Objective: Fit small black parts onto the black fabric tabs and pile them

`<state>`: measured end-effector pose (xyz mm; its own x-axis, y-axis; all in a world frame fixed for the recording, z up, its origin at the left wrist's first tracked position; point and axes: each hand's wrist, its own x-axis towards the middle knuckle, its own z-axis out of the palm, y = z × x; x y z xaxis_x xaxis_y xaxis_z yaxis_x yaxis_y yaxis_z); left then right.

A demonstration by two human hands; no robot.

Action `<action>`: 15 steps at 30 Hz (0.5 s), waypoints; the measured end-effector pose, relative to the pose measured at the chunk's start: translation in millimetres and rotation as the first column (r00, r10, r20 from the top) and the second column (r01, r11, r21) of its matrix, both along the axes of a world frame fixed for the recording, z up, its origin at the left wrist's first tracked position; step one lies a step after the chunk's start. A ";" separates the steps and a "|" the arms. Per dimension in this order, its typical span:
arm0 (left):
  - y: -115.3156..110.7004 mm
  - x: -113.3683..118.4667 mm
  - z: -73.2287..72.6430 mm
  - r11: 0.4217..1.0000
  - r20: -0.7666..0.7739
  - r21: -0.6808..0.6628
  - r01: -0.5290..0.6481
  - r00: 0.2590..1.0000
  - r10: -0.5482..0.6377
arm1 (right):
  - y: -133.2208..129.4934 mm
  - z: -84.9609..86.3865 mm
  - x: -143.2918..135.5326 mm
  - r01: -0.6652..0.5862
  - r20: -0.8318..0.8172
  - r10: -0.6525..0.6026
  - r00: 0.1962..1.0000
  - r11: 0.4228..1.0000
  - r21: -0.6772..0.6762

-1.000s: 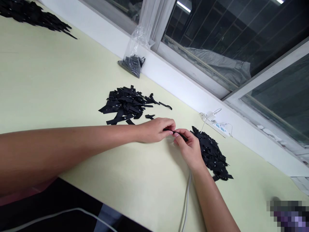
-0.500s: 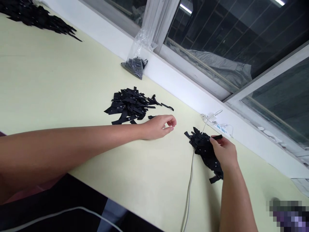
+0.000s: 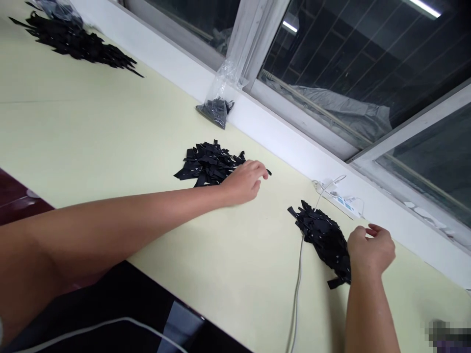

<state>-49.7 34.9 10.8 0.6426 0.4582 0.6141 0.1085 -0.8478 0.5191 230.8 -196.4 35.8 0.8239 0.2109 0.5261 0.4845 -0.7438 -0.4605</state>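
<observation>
My left hand [image 3: 243, 182] reaches over the right edge of the middle pile of short black fabric strips [image 3: 208, 162]. Its fingers are bent downward, with the thumb apart from them, and nothing shows in them. Small white marks dot the strips. At the right, my right hand [image 3: 371, 247] is raised just beyond a second, long pile of black strips [image 3: 322, 235]. The fingers of this hand are curled in toward the thumb. Whatever they hold, if anything, is hidden behind the hand.
A clear plastic bag with black pieces [image 3: 217, 110] leans against the white sill. Another black heap [image 3: 77, 44] lies far left. A white cable [image 3: 300, 279] runs under the right pile, near a power strip [image 3: 342, 200]. The table's front edge crosses below my left arm.
My right hand has moved right, away from the right pile, and the black strip at its fingertips no longer shows. My left hand has shifted up to the middle pile's edge. The view has tilted slightly.
</observation>
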 end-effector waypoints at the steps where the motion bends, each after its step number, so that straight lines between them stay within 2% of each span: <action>1: 9.2 -1.6 2.2 0.999 0.037 0.003 -0.041 0.998 0.040 | 2.5 -1.7 -0.8 -0.013 0.015 0.013 1.000 1.000 0.020; 4: 36.3 -7.8 6.0 0.964 0.130 -0.051 -0.260 0.955 0.265 | 12.3 -8.0 -8.3 -0.096 0.038 0.095 0.995 0.995 0.018; 6: 48.2 -11.0 3.9 0.942 0.089 -0.066 -0.329 0.938 0.334 | 19.2 -11.9 -17.0 -0.170 0.033 0.170 0.985 0.985 -0.004; 11: 49.6 -12.5 -8.5 0.979 -0.220 0.100 -0.180 0.955 0.198 | 29.8 -16.4 -37.7 -0.285 0.003 0.285 0.959 0.959 -0.003; 13: 45.5 -12.5 -8.3 0.981 -0.274 0.129 -0.144 0.946 0.175 | 31.4 -16.6 -41.6 -0.306 -0.002 0.306 0.952 0.952 0.005; 15: 41.3 -13.2 -3.5 0.980 -0.260 0.140 -0.142 0.950 0.175 | 32.3 -16.8 -43.3 -0.310 -0.007 0.310 0.951 0.951 0.005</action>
<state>-62.9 76.2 7.3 0.7169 0.5022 0.4836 0.3685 -0.8618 0.3487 187.5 -164.0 19.0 0.7225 0.4546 0.5210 0.6871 -0.5559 -0.4678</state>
